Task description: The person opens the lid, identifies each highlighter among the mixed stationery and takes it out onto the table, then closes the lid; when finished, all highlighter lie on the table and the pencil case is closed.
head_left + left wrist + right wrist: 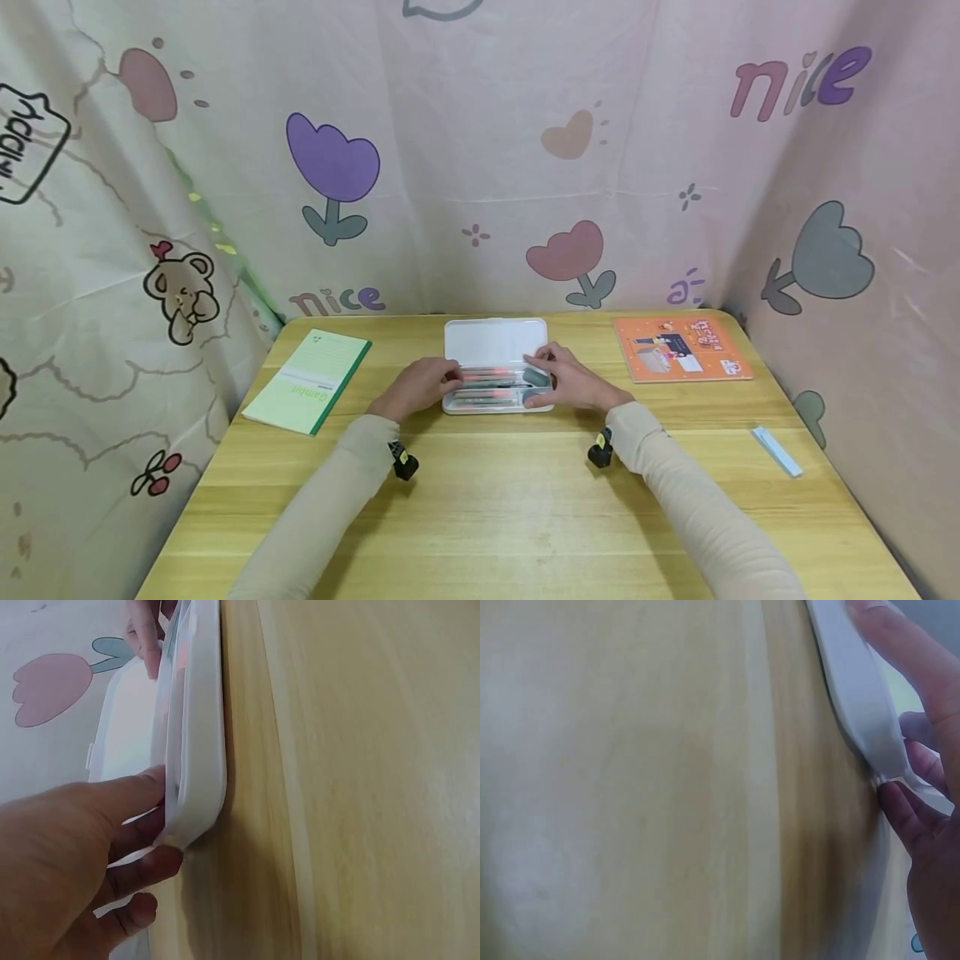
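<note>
A white plastic pencil case lies near the back middle of the table, its lid tipped back away from me. Inside are several slim pens and a dark grey block at the right end. My left hand grips the left end; in the left wrist view its thumb lies along the case's rim, with fingers at the corner. The right hand holds the opposite end, thumb at the front edge and fingers reaching toward the hinge. In the right wrist view its fingertips touch the case's corner.
A green notebook lies at the back left of the wooden table. At the back right is an orange booklet, with a small light-blue strip-shaped box nearer the right edge. Patterned curtains enclose the back and sides.
</note>
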`<control>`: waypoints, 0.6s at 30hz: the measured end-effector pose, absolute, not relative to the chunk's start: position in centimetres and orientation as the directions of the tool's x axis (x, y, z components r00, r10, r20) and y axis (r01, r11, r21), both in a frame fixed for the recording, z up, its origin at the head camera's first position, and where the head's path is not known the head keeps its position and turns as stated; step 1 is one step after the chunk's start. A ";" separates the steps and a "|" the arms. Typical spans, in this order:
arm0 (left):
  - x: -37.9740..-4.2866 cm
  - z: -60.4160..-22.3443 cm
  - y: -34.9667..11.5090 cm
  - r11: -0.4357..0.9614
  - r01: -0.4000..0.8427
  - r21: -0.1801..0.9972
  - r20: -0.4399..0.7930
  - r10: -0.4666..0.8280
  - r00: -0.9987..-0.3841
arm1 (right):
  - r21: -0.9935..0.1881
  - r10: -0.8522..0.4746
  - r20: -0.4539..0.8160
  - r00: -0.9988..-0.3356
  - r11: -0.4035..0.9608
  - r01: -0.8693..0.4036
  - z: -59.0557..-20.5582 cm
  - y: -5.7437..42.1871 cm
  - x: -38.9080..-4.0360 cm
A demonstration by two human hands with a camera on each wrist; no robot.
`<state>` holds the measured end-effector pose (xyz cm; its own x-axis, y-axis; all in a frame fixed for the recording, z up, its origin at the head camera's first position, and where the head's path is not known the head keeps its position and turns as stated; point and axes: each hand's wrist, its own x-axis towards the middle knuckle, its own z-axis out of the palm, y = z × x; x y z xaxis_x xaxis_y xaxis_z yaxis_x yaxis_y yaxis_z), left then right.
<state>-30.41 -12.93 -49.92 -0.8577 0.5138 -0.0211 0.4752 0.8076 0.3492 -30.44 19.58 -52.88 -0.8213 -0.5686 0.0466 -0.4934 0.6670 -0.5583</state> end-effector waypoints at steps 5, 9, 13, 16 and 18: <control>-30.8 -49.9 -12.6 0.814 0.470 0.341 -0.017 0.505 -0.863 | -0.570 -0.560 0.049 -0.827 0.664 -0.484 -53.0 19.7 -30.4; -30.9 -50.0 -12.6 0.812 0.461 0.359 -0.009 0.496 -0.868 | -0.576 -0.564 0.065 -0.823 0.652 -0.493 -53.0 19.6 -30.3; -30.7 -49.9 -12.5 0.821 0.459 0.340 -0.014 0.493 -0.870 | -0.579 -0.563 0.067 -0.823 0.650 -0.492 -53.2 19.6 -30.3; -30.5 -49.7 -12.2 0.830 0.450 0.330 -0.038 0.488 -0.872 | -0.582 -0.554 0.059 -0.830 0.656 -0.479 -53.3 19.6 -30.4; -30.4 -49.5 -12.0 0.836 0.436 0.334 -0.059 0.480 -0.876 | -0.582 -0.551 0.055 -0.832 0.660 -0.476 -53.3 19.6 -30.4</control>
<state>-30.35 -11.95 -49.51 -0.8756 0.4795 -0.0586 0.4355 0.8360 0.3339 -30.39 19.65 -53.31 -0.8324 -0.5514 0.0552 -0.4757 0.6598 -0.5817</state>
